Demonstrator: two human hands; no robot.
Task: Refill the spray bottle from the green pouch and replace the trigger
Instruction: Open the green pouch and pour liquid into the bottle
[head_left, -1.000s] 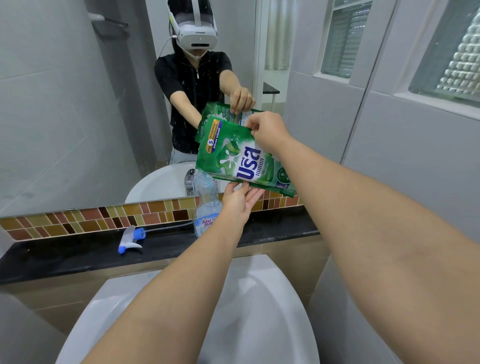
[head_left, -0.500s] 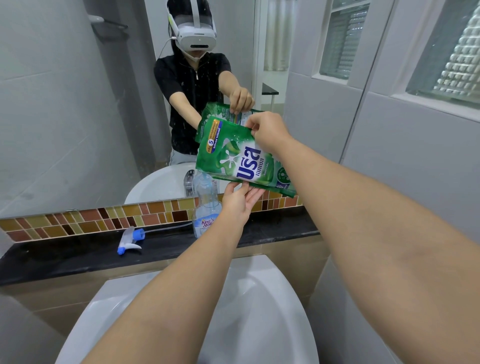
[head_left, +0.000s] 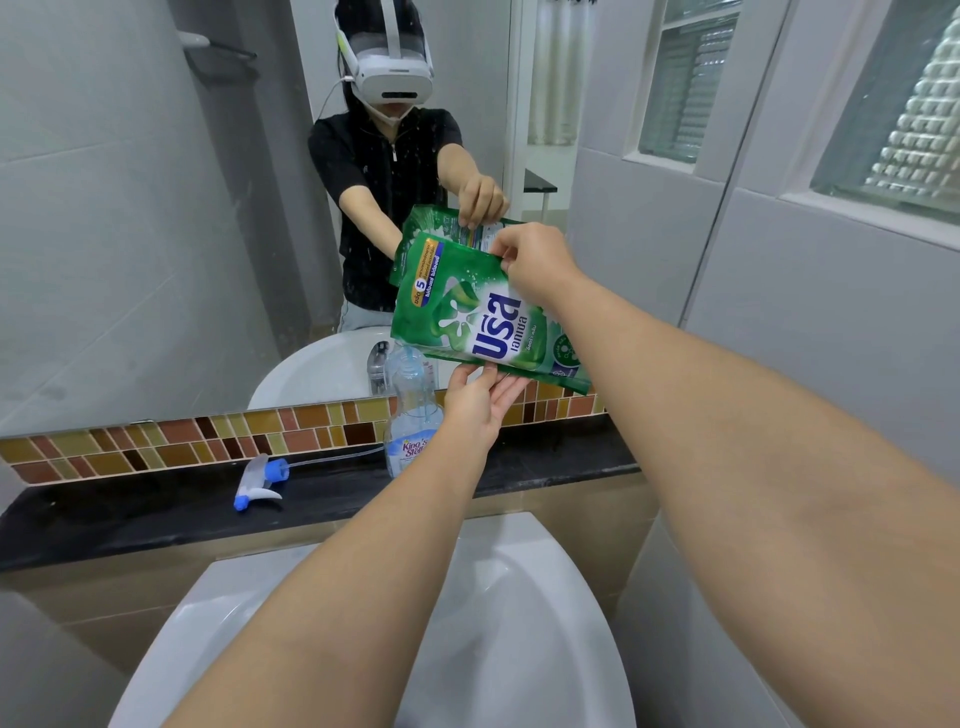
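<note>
**Green pouch tipped over the open spray bottle**

Nearest the camera sits a white basin (head_left: 519, 623), with both bare forearms reaching over it toward the mirror. Beyond it runs a dark bench (head_left: 156, 514) backed by a strip of brown and yellow mosaic tiles (head_left: 182, 441). On the bench, to the left, the white-and-blue trigger (head_left: 258, 480) lies on its side, its thin tube trailing right toward the bottle. The clear spray bottle (head_left: 410, 415) stands upright on the bench with its neck uncovered and some liquid in its lower part. The left hand (head_left: 480, 402) is open, palm up, its fingers touching the underside of the green pouch (head_left: 483, 317). The right hand (head_left: 535, 265) pinches the pouch's upper edge. The pouch is held tilted, its lower left corner just above the bottle's mouth, where a thin bluish stream shows. Behind, the mirror (head_left: 130, 234) repeats the pose.
</note>
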